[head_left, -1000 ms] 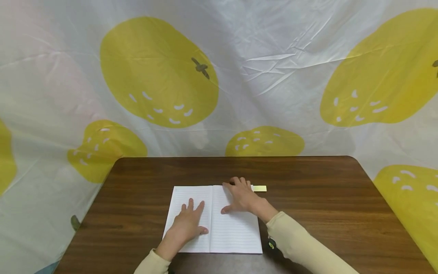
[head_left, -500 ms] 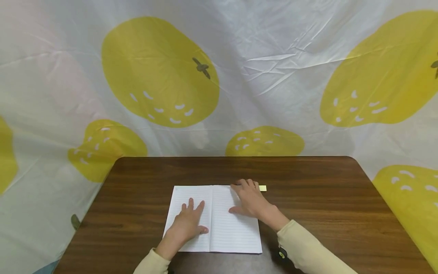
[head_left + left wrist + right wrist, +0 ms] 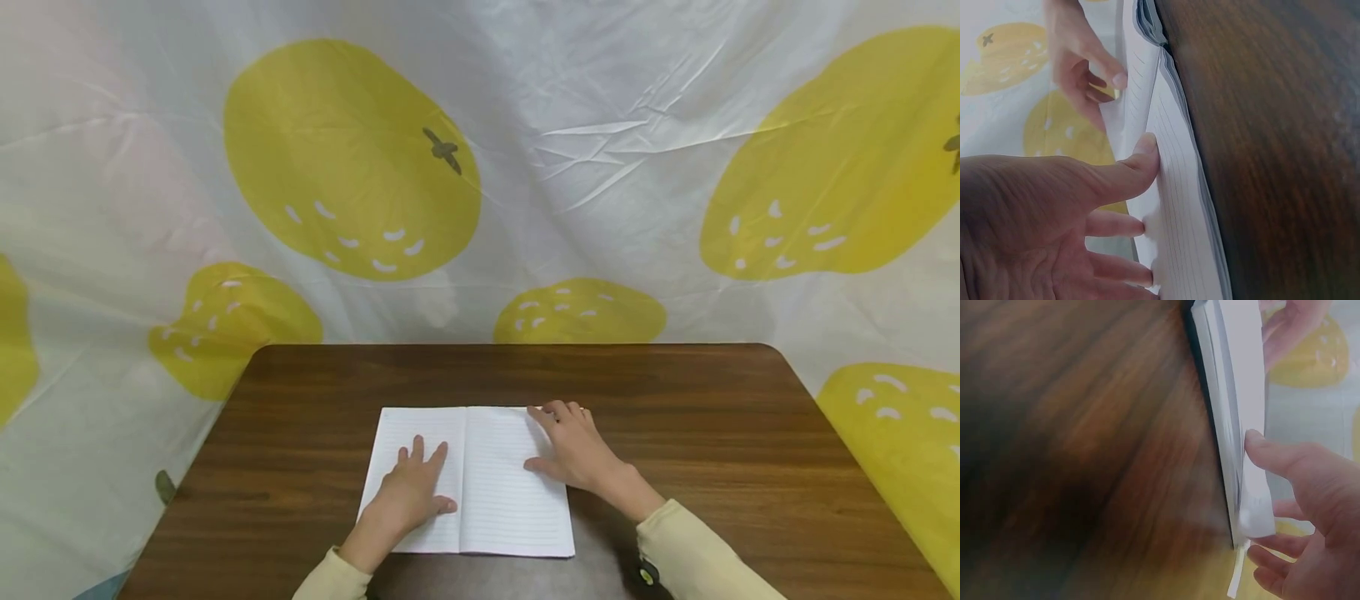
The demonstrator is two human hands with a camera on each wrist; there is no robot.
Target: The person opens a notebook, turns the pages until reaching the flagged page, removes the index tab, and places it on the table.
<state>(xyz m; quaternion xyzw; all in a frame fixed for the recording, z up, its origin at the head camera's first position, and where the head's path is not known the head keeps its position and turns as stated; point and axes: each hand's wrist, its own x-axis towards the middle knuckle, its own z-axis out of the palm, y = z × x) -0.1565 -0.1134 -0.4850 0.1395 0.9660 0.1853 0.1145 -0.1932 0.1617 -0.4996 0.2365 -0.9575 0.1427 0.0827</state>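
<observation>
An open notebook (image 3: pixel 502 517) with lined white pages lies on the table. My left hand (image 3: pixel 408 492) rests on its left page, fingers spread and thumb near the centre fold. Over the far right corner of the right page is my right hand (image 3: pixel 573 446), its thumb on the page and its fingertips along the far edge. In the right wrist view the thumb touches the page (image 3: pixel 1247 369) near its outer edge, and the other fingers lie loosely bent by the corner. A pale yellow paper tab (image 3: pixel 1237 575) sticks out past that corner; my right hand mostly hides it in the head view.
The brown wood-grain table (image 3: pixel 712 433) extends around the notebook on all sides. Behind it hangs a white curtain (image 3: pixel 585 208) printed with large yellow fruit. A dark edge of the notebook's cover shows beneath the pages in the right wrist view.
My right hand has slid to the right along the far edge of the right page, covering the yellow tab in the head view. The left hand stays in place.
</observation>
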